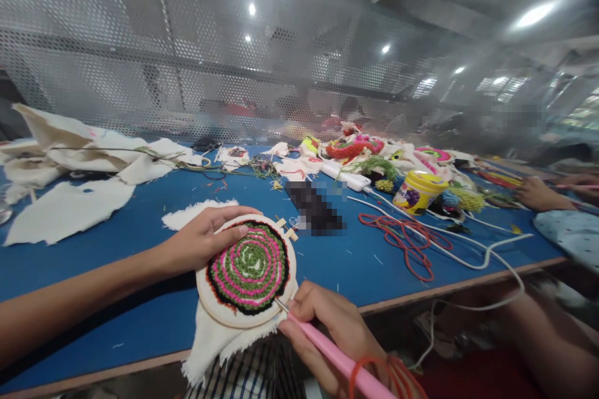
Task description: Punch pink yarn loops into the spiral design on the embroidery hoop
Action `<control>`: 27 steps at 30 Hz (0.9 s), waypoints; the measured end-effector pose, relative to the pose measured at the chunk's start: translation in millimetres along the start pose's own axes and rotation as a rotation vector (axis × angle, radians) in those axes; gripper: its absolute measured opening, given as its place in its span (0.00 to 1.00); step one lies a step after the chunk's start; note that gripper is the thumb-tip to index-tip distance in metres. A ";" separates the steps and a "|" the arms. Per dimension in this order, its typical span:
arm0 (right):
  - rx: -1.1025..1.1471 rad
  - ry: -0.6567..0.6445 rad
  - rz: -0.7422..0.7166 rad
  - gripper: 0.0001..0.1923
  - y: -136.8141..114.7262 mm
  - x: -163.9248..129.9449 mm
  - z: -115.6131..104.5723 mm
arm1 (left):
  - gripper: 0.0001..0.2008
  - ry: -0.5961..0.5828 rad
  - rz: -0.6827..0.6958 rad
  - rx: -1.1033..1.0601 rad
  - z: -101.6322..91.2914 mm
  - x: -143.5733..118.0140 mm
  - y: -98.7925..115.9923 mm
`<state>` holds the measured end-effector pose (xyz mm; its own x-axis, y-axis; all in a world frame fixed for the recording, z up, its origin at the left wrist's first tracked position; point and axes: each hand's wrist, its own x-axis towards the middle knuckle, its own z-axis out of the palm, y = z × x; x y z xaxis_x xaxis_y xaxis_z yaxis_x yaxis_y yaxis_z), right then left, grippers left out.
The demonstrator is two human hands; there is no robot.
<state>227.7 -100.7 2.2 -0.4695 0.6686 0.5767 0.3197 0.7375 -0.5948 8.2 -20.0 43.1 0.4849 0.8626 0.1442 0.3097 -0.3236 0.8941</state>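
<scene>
My left hand (218, 234) grips the upper left of a round embroidery hoop (202, 302), its thumb lying on the front. White cloth (210, 330) is stretched in the hoop and hangs frayed below it. A looped yarn spiral (253, 262) in green and pink covers the middle, ringed by black with some rust orange at the lower left. Closed around a pink punch needle (322, 343) is my right hand (332, 318). The metal tip meets the cloth at the spiral's lower right edge. Orange-red yarn (374, 368) runs by the needle's handle and around the right hand.
Cream cloth (75, 206) lies at the left of the blue table (159, 312). A yellow tub (418, 192), a white power strip (346, 176), a white cord and loose red yarn (412, 240) lie to the right. Worked pieces are heaped behind. Another person's hand (545, 193) is at far right.
</scene>
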 end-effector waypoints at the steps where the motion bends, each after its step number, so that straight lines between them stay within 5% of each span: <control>1: 0.010 -0.008 -0.005 0.09 1.1 0.5 -0.3 | 0.23 0.001 -0.004 -0.002 -0.1 -0.1 0.0; 12: 0.029 -0.004 0.102 0.09 -3.0 3.8 0.0 | 0.23 0.035 -0.009 0.013 -0.3 -0.8 0.6; 19: -0.039 0.014 0.248 0.11 -14.6 13.1 -5.5 | 0.22 0.000 0.041 0.039 -0.8 -6.3 22.0; 27: -0.089 -0.059 0.118 0.07 -9.6 15.6 -2.2 | 0.18 0.098 0.254 0.446 9.1 -18.6 57.7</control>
<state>219.2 -97.2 18.1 -0.4712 0.7464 0.4698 0.4459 0.6612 -0.6033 24.5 -58.2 88.2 0.5176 0.7609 0.3913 0.5209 -0.6431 0.5614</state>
